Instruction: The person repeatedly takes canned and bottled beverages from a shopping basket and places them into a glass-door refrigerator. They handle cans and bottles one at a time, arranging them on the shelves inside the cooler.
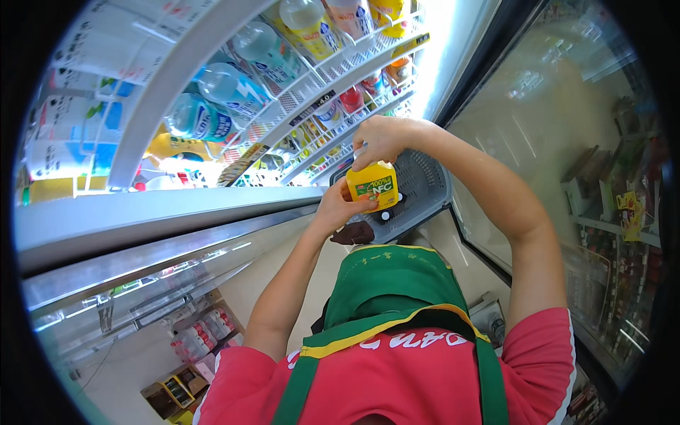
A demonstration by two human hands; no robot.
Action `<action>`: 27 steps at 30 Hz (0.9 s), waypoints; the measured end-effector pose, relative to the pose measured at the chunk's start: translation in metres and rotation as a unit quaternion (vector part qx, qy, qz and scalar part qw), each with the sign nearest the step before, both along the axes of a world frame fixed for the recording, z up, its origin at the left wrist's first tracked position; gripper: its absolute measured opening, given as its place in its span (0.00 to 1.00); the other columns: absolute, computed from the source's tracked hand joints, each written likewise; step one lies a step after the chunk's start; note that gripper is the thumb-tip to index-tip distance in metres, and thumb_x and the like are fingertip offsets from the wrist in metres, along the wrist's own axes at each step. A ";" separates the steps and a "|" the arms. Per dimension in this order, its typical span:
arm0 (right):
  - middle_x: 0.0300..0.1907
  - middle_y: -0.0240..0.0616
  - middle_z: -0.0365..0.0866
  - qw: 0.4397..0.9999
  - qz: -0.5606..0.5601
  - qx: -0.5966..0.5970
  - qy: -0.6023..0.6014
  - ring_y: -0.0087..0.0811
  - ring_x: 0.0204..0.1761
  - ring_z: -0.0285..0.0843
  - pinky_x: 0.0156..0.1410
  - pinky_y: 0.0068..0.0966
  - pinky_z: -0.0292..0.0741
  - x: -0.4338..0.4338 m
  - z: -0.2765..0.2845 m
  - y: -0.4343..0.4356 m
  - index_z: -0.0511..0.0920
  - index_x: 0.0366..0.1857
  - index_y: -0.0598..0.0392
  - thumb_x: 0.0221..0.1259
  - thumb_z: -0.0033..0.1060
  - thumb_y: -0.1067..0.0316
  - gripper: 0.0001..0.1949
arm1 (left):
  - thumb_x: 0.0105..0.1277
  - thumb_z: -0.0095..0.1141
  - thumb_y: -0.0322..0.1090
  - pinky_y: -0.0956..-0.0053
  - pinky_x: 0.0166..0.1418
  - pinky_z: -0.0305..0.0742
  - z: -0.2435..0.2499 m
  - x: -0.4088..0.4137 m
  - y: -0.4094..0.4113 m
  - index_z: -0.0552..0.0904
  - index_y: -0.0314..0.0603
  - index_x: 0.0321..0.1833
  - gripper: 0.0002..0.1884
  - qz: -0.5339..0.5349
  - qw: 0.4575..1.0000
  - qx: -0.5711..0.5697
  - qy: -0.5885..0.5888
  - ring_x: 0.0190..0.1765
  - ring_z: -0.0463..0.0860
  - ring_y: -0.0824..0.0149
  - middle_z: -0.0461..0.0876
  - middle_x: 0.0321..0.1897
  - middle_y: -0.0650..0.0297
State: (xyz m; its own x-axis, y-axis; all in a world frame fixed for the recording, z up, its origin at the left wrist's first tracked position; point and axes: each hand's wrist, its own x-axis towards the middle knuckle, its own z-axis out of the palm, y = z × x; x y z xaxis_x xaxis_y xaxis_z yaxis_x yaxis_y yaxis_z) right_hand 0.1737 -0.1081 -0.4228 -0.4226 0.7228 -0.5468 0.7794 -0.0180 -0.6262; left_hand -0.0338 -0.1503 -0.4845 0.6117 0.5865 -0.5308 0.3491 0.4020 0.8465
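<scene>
A yellow juice bottle [383,183] with a green label is held between both hands over a grey plastic basket [425,207]. My left hand [340,204] grips its side, the thumb across the lower label. From above, my right hand [385,139] has its fingers around the neck and cap, which are mostly hidden. Two small white round caps, one of them a white cap [385,215], show in the basket below the bottle. To the left rises a lit display fridge with drink bottles on white wire shelves [340,69].
An open glass fridge door [536,159] stands at the right, reflecting shelves. The fridge's lower frame [175,210] runs along the left. Shrink-wrapped bottle packs [199,337] and open cartons [175,390] sit on the floor at lower left.
</scene>
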 end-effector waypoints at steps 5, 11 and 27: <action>0.35 0.52 0.82 0.957 0.150 0.243 -0.056 0.50 0.38 0.81 0.46 0.37 0.77 -0.015 0.061 0.006 0.81 0.39 0.62 0.48 0.65 0.37 0.31 | 0.53 0.69 0.24 0.71 0.54 0.79 0.055 -0.013 0.000 0.74 0.34 0.55 0.26 0.051 0.990 0.097 -0.086 0.50 0.83 0.67 0.82 0.48 0.60; 0.42 0.51 0.83 0.936 0.093 0.338 -0.037 0.48 0.46 0.81 0.54 0.37 0.76 -0.039 0.186 -0.003 0.81 0.42 0.62 0.52 0.64 0.47 0.25 | 0.48 0.76 0.43 0.74 0.48 0.79 0.113 -0.027 0.018 0.75 0.34 0.54 0.33 0.121 0.926 0.355 -0.043 0.44 0.85 0.68 0.85 0.40 0.58; 0.47 0.46 0.84 0.655 0.120 0.741 0.086 0.40 0.45 0.83 0.51 0.27 0.80 -0.110 0.533 0.014 0.83 0.49 0.54 0.57 0.61 0.61 0.16 | 0.59 0.67 0.52 0.74 0.45 0.79 0.481 -0.075 0.021 0.79 0.38 0.55 0.29 0.312 0.580 0.751 0.043 0.38 0.83 0.67 0.85 0.39 0.58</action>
State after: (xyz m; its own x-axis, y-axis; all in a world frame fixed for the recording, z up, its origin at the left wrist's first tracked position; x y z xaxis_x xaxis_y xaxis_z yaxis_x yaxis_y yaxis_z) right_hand 0.0638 -0.0940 0.1100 -0.5849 0.3073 0.7506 0.5635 0.8196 0.1036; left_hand -0.1086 -0.1289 -0.0033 0.0411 0.5200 0.8532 0.5989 -0.6963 0.3955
